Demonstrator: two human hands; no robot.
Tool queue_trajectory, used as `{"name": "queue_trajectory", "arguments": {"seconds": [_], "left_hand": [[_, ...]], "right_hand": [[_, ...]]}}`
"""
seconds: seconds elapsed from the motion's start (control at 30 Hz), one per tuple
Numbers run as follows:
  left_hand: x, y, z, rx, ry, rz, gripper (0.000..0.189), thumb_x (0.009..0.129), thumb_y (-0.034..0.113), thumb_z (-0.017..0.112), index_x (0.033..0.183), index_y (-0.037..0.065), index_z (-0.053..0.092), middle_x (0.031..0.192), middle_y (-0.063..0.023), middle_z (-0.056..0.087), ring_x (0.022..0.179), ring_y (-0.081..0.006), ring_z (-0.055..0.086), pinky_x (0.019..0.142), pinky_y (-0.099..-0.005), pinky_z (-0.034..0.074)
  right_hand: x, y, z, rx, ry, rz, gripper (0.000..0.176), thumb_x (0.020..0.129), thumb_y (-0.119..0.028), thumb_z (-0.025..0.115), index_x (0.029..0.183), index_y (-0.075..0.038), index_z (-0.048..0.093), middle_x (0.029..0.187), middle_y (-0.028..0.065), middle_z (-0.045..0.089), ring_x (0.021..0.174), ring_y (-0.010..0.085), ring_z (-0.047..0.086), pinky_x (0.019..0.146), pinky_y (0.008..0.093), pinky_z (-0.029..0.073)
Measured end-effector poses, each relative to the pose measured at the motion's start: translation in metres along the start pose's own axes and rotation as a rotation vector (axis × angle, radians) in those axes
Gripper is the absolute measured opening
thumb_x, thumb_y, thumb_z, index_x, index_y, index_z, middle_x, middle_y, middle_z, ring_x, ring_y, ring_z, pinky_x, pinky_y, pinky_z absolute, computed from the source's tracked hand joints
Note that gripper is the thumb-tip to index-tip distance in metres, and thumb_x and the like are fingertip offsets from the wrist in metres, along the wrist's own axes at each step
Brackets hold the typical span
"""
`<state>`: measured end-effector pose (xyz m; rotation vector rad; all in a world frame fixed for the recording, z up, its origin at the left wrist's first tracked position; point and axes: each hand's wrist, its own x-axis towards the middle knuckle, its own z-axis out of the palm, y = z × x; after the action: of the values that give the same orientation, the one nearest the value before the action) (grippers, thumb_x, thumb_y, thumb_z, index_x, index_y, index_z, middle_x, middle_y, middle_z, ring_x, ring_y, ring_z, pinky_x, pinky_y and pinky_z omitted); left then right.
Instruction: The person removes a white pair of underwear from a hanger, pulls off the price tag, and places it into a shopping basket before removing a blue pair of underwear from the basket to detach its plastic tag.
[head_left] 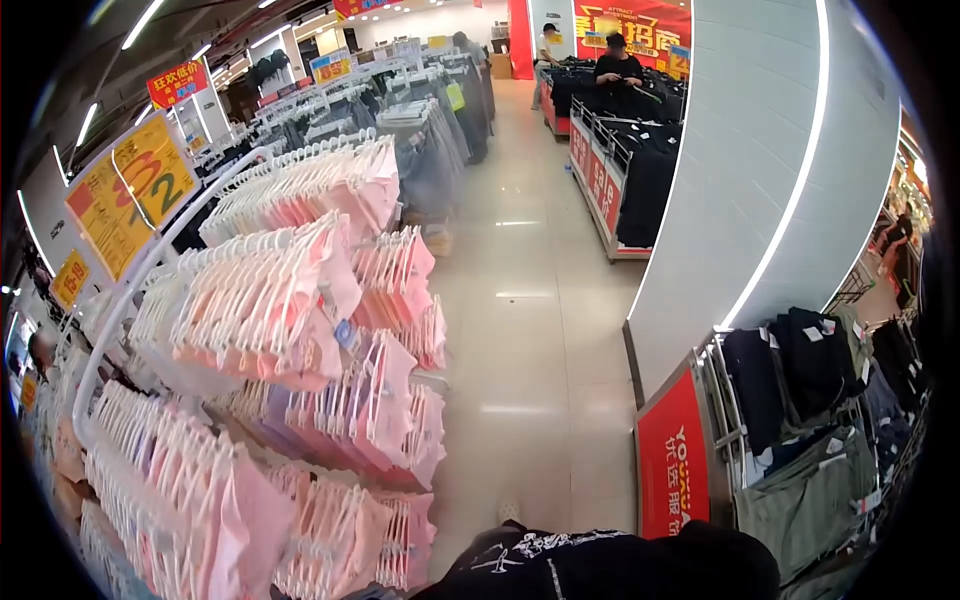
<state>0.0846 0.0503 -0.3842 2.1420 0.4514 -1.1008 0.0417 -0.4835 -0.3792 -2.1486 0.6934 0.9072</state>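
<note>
Neither of my hands shows in the head view. At the bottom edge is my black shirt (600, 565) with a white print, and the tip of a light shoe (509, 511) shows on the floor beyond it. Close on my left, a rack carries rows of pink underwear (265, 300) on white hangers (150, 440). On my right stands a bin of folded dark trousers (790, 370), with a grey-green pair (815, 490) lying nearer to me.
A shiny tiled aisle (520, 330) runs ahead between the racks. A white pillar (750, 180) and a red sign panel (673, 460) border it on the right. Farther on, a person in black (618, 70) stands by a sale bin (600, 180). Grey garments (430, 130) hang at left.
</note>
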Motion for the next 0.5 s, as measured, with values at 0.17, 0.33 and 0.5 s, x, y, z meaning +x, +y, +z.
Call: {"name": "queue_trajectory", "arguments": {"seconds": [0.17,0.33,0.5], "left_hand": [[0.082,0.097,-0.06,-0.246,0.115,0.117,0.024,0.072,0.02,0.049,0.083,0.001,0.06,0.062,-0.0135,0.057,0.063,-0.0257,0.057,0.054,-0.0321,0.045],[0.148,0.227,-0.116,-0.202,0.147,0.33,0.023,0.076,0.019,0.05,0.089,0.002,0.058,0.067,-0.005,0.058,0.056,-0.0141,0.055,0.052,-0.0289,0.044],[0.188,0.306,-0.125,-0.012,0.16,0.436,0.027,0.076,0.025,0.049,0.09,0.005,0.059,0.072,-0.0105,0.061,0.06,-0.0198,0.058,0.058,-0.0314,0.046]], "right_hand": [[0.031,-0.088,-0.055,0.276,0.061,0.194,0.024,0.072,-0.021,0.049,0.079,-0.004,0.063,0.073,0.0106,0.063,0.061,0.0229,0.06,0.06,0.0343,0.047],[0.084,-0.124,-0.085,0.18,0.009,0.105,0.031,0.072,-0.028,0.05,0.09,-0.007,0.063,0.074,0.0079,0.063,0.07,0.0223,0.059,0.067,0.0336,0.046],[0.154,-0.128,-0.099,0.184,0.11,0.019,0.033,0.064,-0.031,0.061,0.08,-0.002,0.064,0.077,0.0172,0.062,0.074,0.0264,0.061,0.068,0.0359,0.046]]}}
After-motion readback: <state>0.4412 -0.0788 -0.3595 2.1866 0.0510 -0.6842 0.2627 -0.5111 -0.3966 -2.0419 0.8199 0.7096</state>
